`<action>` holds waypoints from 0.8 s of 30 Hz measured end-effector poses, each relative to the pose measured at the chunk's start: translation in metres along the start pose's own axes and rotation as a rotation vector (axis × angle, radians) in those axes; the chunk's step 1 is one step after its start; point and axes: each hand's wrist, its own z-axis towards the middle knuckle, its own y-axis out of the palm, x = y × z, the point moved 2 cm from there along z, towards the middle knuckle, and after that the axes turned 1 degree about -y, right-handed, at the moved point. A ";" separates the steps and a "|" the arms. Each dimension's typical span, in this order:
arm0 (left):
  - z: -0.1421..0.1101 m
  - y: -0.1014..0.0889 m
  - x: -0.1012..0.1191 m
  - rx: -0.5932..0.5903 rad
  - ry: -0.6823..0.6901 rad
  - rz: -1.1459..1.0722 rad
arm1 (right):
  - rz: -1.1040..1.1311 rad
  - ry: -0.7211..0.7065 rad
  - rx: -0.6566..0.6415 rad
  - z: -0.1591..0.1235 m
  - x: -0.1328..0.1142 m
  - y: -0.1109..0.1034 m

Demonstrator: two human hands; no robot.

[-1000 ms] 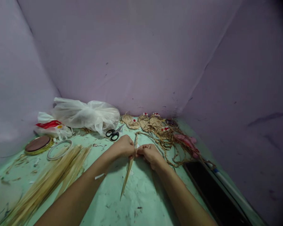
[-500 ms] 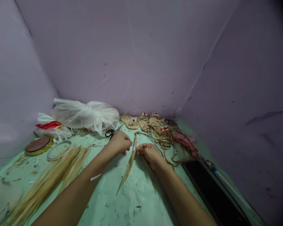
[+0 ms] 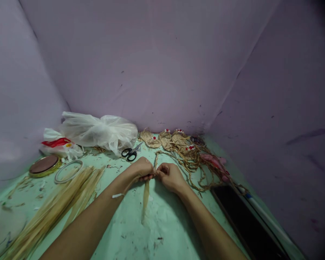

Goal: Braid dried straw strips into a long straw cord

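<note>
My left hand [image 3: 143,169] and my right hand [image 3: 170,177] meet over the green surface, both with fingers pinched together. Between their fingertips is the end of a thin braided fibre cord [image 3: 156,159], which runs up and then off to the right. From under my left hand hangs a loose, flat tan fibre strip [image 3: 146,200], its lower end blurred. My fingers partly hide where the strands join. Just beyond my left hand lie black-handled scissors [image 3: 131,153], partly spread.
Long pale fibres [image 3: 56,206], a silver ring [image 3: 67,171] and a round brown-topped tin [image 3: 44,165] lie left. Plastic bags [image 3: 100,131] stand behind. Woven oval pieces with beads [image 3: 165,140], tangled braided cord [image 3: 191,166] and a dark flat slab [image 3: 243,220] lie right.
My hands have come together at the cord's lower end; my left hand has moved right and slightly down, uncovering the scissors' handles. The hanging strip has swung more upright.
</note>
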 end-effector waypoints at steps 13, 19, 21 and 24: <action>-0.001 -0.003 -0.001 -0.020 0.129 -0.190 | 0.310 0.385 -0.321 -0.002 -0.033 -0.027; 0.007 -0.003 -0.008 -0.037 0.166 -0.232 | 0.389 0.497 -0.247 0.004 -0.026 -0.021; 0.008 0.000 -0.008 -0.019 0.172 -0.234 | 0.453 0.511 -0.225 0.003 -0.022 -0.016; 0.007 0.004 -0.006 0.003 0.174 -0.259 | 0.575 0.513 -0.233 -0.003 -0.018 -0.009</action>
